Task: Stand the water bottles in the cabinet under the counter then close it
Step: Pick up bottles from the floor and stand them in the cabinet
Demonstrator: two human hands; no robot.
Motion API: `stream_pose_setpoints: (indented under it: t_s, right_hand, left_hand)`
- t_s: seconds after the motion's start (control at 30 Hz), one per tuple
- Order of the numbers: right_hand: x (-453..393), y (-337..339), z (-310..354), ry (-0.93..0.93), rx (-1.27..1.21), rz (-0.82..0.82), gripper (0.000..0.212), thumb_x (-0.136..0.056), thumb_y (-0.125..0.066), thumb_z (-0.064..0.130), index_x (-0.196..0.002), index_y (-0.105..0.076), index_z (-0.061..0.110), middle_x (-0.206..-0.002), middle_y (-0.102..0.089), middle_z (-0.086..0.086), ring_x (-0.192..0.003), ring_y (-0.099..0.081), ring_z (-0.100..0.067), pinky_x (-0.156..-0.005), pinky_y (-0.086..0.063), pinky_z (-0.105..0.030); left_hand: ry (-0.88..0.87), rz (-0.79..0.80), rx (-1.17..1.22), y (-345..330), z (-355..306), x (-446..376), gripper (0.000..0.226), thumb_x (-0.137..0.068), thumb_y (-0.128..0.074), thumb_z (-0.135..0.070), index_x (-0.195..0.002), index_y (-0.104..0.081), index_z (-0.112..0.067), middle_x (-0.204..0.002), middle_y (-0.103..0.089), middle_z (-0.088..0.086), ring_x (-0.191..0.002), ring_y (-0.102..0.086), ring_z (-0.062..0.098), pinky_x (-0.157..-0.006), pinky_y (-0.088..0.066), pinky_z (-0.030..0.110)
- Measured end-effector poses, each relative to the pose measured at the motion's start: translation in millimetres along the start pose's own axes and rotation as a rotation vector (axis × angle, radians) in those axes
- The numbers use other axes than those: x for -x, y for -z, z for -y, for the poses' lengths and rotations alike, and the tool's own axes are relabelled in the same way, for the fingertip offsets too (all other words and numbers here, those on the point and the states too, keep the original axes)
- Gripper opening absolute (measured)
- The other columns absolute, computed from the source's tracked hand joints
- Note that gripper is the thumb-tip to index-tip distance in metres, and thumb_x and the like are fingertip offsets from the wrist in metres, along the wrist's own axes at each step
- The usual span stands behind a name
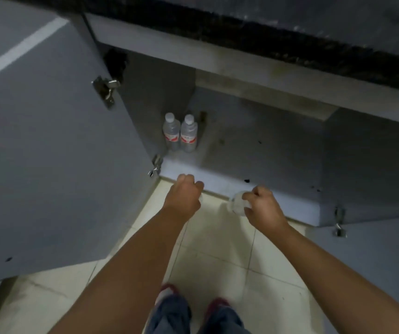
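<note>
Grey cabinet (254,150): 2 clear plastic bottles (180,132) upright, back-left inside. R hand (262,206) grips clear bottle (238,203); L hand (184,196) fisted, contents unclear.

The right hand (262,208) is gripping a clear water bottle (238,203), its fingers curling round it just above the cabinet's front edge (217,183). The left hand (184,196) is hanging fisted nearby; whether it is holding anything is unclear. Beyond the left fingers, two bottles (180,133) are standing touching beside the open left door (49,153).
</note>
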State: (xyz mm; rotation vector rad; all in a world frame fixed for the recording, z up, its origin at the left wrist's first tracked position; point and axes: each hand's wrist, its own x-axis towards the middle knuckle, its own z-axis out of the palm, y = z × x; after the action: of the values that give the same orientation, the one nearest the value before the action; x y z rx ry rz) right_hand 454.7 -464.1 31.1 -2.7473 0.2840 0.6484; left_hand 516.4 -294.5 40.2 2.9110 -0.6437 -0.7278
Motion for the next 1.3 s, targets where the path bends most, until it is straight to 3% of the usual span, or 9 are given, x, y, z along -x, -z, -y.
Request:
stream_pose_setpoints:
  t_s: [0.23,0.43,0.7,0.87,1.1,1.2,1.3]
  right_hand:
    - [-112,-45,-15,-0.012,-0.019,-0.07,0.039,-0.087,-0.06,0.01,-0.126,-0.057,0.011,-0.131,-0.049,-0.017,-0.119,-0.052,-0.031,-0.1,-0.04,-0.027]
    - [-164,-63,-22,0.052,0.035,-0.234,0.035,-0.086,-0.062,0.019,-0.119,-0.06,0.008,-0.121,-0.057,-0.021,-0.112,-0.055,-0.033,-0.089,-0.042,-0.028]
    - [-166,-63,-22,0.056,0.035,-0.245,0.043,-0.088,-0.06,0.028,-0.126,-0.054,0.009,-0.123,-0.055,-0.02,-0.114,-0.054,-0.034,-0.094,-0.044,-0.031]
    - [-167,-64,-21,0.014,0.035,-0.276,0.043,-0.087,-0.061,0.032,-0.123,-0.054,0.008,-0.12,-0.057,-0.021,-0.111,-0.055,-0.035,-0.091,-0.047,-0.034]
    - [-171,-62,-25,0.077,0.047,-0.232,0.035,-0.09,-0.057,0.021,-0.122,-0.054,0.007,-0.122,-0.055,-0.02,-0.113,-0.055,-0.035,-0.091,-0.046,-0.034]
    - [-170,-61,-29,0.101,0.049,-0.221,0.036,-0.09,-0.059,0.021,-0.124,-0.054,0.009,-0.123,-0.055,-0.019,-0.114,-0.053,-0.034,-0.092,-0.045,-0.033]
    - [-170,-63,-31,0.114,0.055,-0.212,0.038,-0.089,-0.059,0.021,-0.125,-0.053,0.01,-0.123,-0.054,-0.019,-0.113,-0.053,-0.034,-0.093,-0.045,-0.032]
  left_hand:
    - [-0.14,-0.074,0.05,-49,22,-122,0.033,-0.087,-0.056,-0.009,-0.118,-0.055,-0.001,-0.126,-0.048,0.019,-0.123,-0.041,0.031,-0.096,-0.041,0.032]
    - [-0.193,-0.24,0.071,-82,34,-183,0.03,-0.085,-0.059,-0.011,-0.113,-0.061,-0.002,-0.119,-0.059,0.022,-0.112,-0.054,0.034,-0.089,-0.044,0.03]
    - [-0.229,-0.296,0.112,-78,50,-188,0.041,-0.087,-0.063,-0.018,-0.126,-0.056,-0.009,-0.13,-0.053,0.02,-0.122,-0.048,0.033,-0.102,-0.037,0.03]
    - [-0.177,-0.28,0.098,-74,43,-192,0.038,-0.086,-0.064,-0.023,-0.121,-0.058,-0.009,-0.125,-0.06,0.016,-0.115,-0.056,0.032,-0.094,-0.046,0.036]
    - [-0.343,-0.198,0.093,-72,52,-190,0.048,-0.085,-0.06,0.0,-0.131,-0.051,-0.006,-0.137,-0.052,0.016,-0.128,-0.047,0.029,-0.106,-0.036,0.029]
    - [-0.272,-0.281,0.206,-75,58,-188,0.035,-0.082,-0.069,-0.01,-0.114,-0.063,-0.001,-0.119,-0.063,0.021,-0.113,-0.057,0.034,-0.092,-0.044,0.034]
    - [-0.134,-0.359,0.227,-81,54,-191,0.041,-0.081,-0.07,-0.028,-0.114,-0.062,-0.005,-0.119,-0.063,0.019,-0.11,-0.058,0.034,-0.091,-0.047,0.036]
